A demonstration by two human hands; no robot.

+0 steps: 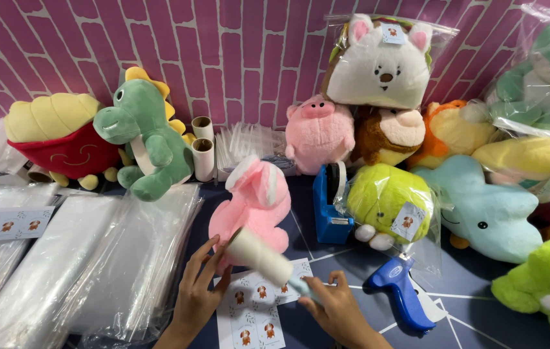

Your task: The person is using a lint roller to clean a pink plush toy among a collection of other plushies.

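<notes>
Over the sticker sheet (252, 313), my right hand (339, 310) grip is clamped on the lint roller (262, 255) handle; roller slants up-left onto the pink bunny (255, 207), my left hand (197, 291) steadying it, fingers spread.

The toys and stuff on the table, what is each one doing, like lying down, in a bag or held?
Pink bunny: lying down, unbagged.
Lint roller: held in right hand, on the bunny.
Left hand: fingers on the bunny.
Green dinosaur: upright, unbagged.
White bear: in a clear bag, on top.
Lime plush: bagged.
Blue tagging gun: lying unheld.
Sticker sheet: flat under the hands.
</notes>
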